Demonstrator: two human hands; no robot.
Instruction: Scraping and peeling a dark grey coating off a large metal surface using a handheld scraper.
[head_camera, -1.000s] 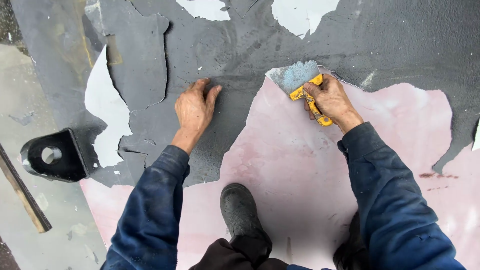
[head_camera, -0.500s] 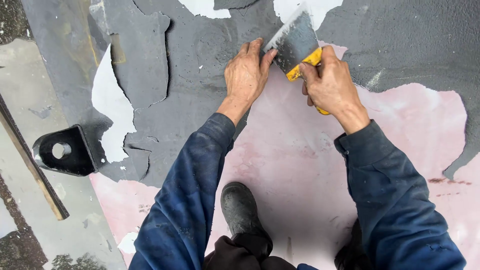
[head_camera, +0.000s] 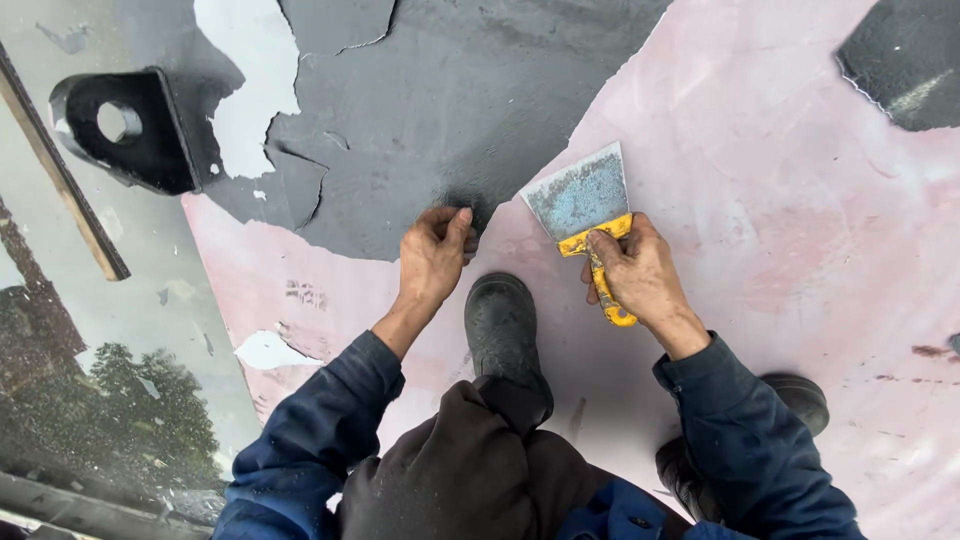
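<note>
Boot between hands, black bracket far left beside wooden strip.

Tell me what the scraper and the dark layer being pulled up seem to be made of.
The scraper, held by the right hand, seems to have a thin steel blade, dull grey and smeared with residue, on a glossy yellow handle, likely plastic. The dark layer, its edge pinched by the left hand, looks like a matte, grainy coating, perhaps rubbery paint or membrane: it tears in sheets with ragged edges off the smooth pink surface.
</note>
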